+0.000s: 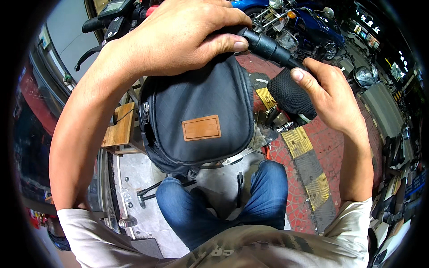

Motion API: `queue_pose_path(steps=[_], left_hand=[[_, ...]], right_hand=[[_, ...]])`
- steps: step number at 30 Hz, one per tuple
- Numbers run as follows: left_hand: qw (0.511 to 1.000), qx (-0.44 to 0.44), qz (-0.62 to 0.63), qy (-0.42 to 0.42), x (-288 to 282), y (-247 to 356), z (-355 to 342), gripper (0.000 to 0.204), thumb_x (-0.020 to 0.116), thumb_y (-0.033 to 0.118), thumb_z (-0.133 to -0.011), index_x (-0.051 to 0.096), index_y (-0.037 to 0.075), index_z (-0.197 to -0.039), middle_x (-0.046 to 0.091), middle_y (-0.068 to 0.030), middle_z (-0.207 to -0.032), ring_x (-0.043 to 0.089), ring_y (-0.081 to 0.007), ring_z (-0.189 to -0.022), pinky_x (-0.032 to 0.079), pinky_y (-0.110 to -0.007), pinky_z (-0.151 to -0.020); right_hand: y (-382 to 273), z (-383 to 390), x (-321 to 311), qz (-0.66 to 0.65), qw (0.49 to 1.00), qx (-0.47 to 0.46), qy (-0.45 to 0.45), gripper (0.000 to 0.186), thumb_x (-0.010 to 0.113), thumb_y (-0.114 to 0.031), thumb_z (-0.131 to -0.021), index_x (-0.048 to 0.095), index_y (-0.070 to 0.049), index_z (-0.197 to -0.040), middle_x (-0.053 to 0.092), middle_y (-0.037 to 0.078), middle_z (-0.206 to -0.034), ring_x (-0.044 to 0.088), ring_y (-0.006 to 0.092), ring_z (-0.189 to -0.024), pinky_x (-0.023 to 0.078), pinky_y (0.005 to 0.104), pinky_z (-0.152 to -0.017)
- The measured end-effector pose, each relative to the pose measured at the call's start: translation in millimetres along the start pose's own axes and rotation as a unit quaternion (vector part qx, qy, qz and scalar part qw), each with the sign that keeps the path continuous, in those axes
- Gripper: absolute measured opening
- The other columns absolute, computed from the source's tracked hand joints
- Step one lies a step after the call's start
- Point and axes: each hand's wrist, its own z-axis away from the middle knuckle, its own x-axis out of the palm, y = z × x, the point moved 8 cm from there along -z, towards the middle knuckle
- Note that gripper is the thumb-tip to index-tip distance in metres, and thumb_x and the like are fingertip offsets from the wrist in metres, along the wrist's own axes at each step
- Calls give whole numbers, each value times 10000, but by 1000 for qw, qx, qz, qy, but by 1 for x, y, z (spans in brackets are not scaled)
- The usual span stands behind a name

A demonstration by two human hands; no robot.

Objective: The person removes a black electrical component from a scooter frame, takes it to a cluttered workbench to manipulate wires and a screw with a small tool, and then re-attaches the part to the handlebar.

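Observation:
A black stepped rod [268, 48] slants between my two hands, with thicker collars along its length; its exact kind I cannot make out. My left hand [192, 38] reaches over the top of a black zipped bag [201, 94] and is closed on the rod's upper end, thumb pointing right. My right hand [328, 91] is closed round its lower end, with the thumb on top. The bag carries a brown stitched patch [201, 127] and hangs upright in front of my knees. Just left of my right hand is a black mesh-covered seat [291, 93].
A handlebar with a display [115, 9] and a brake lever [89, 56] rises behind my left wrist. Left of the bag stands a wooden stool [118, 127]. On the grey floor lie a black tool [240, 187] and a can [128, 222]. Parked motorbikes [308, 29] line the back.

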Motion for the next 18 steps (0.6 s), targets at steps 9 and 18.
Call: queue_pose_path(steps=[9,18], left_hand=[[1000,1,-12,1,-1,5,-1,407,649,342,-1017,667,93,-1338,700,-144,-1114,676,-361,-1027,528,-435,-861],[1000,9,12,-17,5,-10,4,427,628,327,-1014,634,32,-1323,655,-173,-1086,649,-377,-994,505,-451,-894]], right_hand=[[1,-5,0,-14,999,-19,-22,523,617,-483,-1042,659,7,-864,527,189,-600,581,359,-577,446,472,-591],[1,-11,5,-10,1000,8,-25,527,619,-498,-1031,699,-4,-865,596,204,-635,650,406,-655,489,490,-643]])
